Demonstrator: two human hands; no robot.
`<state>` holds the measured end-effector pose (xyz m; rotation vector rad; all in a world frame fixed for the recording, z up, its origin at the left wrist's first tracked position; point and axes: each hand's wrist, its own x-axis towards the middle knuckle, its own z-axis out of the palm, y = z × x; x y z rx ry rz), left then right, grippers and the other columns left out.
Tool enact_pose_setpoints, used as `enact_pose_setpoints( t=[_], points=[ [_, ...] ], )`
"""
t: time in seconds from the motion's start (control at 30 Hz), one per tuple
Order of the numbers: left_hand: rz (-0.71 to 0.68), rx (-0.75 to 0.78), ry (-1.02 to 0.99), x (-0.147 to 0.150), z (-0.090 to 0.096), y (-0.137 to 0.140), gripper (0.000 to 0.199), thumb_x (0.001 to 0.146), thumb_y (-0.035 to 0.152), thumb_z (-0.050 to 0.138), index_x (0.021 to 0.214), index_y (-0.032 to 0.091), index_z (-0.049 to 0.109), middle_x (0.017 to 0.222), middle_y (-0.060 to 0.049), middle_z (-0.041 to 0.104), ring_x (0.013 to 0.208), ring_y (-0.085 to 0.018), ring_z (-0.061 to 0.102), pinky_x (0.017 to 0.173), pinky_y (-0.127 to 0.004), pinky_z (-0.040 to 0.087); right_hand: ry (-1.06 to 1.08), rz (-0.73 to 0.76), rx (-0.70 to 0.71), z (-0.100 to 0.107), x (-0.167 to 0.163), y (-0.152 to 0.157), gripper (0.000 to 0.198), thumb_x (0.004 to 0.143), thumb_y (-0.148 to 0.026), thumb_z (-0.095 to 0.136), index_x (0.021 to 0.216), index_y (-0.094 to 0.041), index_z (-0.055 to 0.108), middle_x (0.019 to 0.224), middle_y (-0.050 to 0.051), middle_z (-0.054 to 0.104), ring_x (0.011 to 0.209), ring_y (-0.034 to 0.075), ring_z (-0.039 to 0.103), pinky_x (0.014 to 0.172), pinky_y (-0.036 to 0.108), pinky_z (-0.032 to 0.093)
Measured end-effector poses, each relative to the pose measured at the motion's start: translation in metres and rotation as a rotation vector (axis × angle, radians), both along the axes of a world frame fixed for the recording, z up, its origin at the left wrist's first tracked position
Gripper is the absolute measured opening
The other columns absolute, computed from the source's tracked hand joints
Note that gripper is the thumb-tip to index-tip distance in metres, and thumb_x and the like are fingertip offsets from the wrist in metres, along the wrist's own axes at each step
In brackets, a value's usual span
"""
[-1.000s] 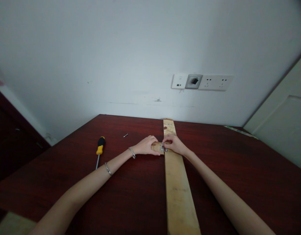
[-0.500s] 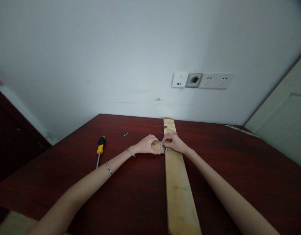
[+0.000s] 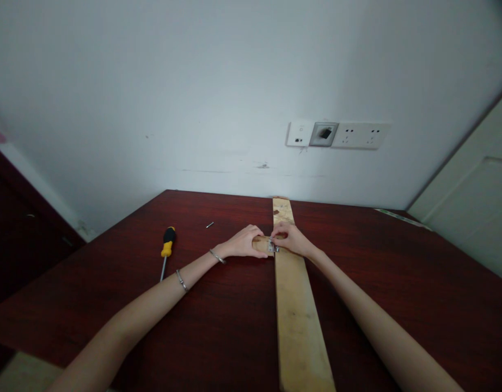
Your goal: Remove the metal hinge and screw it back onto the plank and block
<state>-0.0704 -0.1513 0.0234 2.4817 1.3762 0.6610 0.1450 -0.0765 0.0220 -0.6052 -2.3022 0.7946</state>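
Note:
My left hand (image 3: 246, 242) is wrapped round a short wooden block (image 3: 259, 244), whose right end butts against a long wooden plank (image 3: 300, 305). A small silvery metal hinge or bracket (image 3: 271, 245) lies across the joint between the two pieces. Over that metal piece my right hand (image 3: 289, 238) has thumb and fingertips pinched together. Whatever is between those fingertips is too small to make out. The right palm rests near the plank's surface.
A yellow and black screwdriver (image 3: 168, 244) lies on the dark red tabletop (image 3: 218, 316), left of my arms. Behind it is a small metal bit or screw (image 3: 209, 224). The white wall with sockets (image 3: 360, 135) borders the far edge.
My right fingertips have shifted very slightly at the metal piece. The left hand, the block and the plank stay in place.

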Motion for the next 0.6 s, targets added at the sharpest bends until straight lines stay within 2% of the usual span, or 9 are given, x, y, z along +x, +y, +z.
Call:
enact_pose_setpoints(
  t=[0.2,0.4,0.6],
  points=[
    [-0.007,-0.017,0.003,-0.002,-0.003,0.002,0.064,0.065,0.057,0.078,0.108,0.013,0.059,0.109,-0.01,0.058,0.103,-0.023,0.051,0.092,-0.035,0.045,-0.01,-0.012,-0.032,0.001,0.002,0.001,0.007,0.072,-0.022,0.069,0.076,-0.022,0.074,0.085,0.003,0.068,0.082,0.018,0.061,0.082,0.033,0.046],
    [-0.016,-0.025,0.006,-0.003,-0.005,0.003,0.066,0.065,0.056,0.078,0.111,0.014,0.059,0.112,-0.01,0.055,0.106,-0.024,0.049,0.095,-0.037,0.044,0.008,-0.074,-0.127,0.003,0.007,0.008,0.016,0.068,-0.026,0.071,0.081,-0.019,0.076,0.082,0.004,0.073,0.076,0.018,0.064,0.071,0.03,0.05],
    [-0.005,-0.044,0.021,-0.002,-0.008,0.003,0.068,0.064,0.056,0.079,0.115,0.015,0.059,0.115,-0.011,0.051,0.11,-0.025,0.047,0.099,-0.04,0.042,0.09,-0.19,-0.2,0.005,0.026,0.023,0.02,0.074,-0.032,0.066,0.085,-0.017,0.075,0.09,0.008,0.076,0.081,0.021,0.068,0.076,0.034,0.053]
  ],
)
